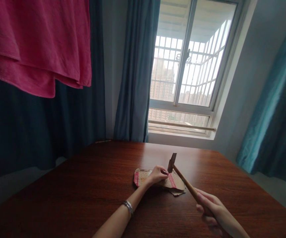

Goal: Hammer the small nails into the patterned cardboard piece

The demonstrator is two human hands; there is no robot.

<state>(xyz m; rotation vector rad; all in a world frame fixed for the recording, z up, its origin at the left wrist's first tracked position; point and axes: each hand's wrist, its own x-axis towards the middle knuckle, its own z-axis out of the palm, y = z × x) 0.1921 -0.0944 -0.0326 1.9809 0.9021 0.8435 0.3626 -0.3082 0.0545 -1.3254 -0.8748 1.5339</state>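
Observation:
A flattened piece of patterned cardboard (173, 181) with pink and dotted print lies on the wooden table (88, 185). My left hand (158, 174) rests on it with fingertips pinched together, holding something too small to make out. My right hand (211, 206) grips the wooden handle of a small hammer (180, 175). The dark metal hammer head is raised just above and right of my left fingertips. A bracelet (128, 207) sits on my left wrist.
A window (190, 66) with a grille is straight ahead beyond the table's far edge. Blue curtains (135, 72) hang on both sides. A pink cloth (38, 43) hangs at upper left.

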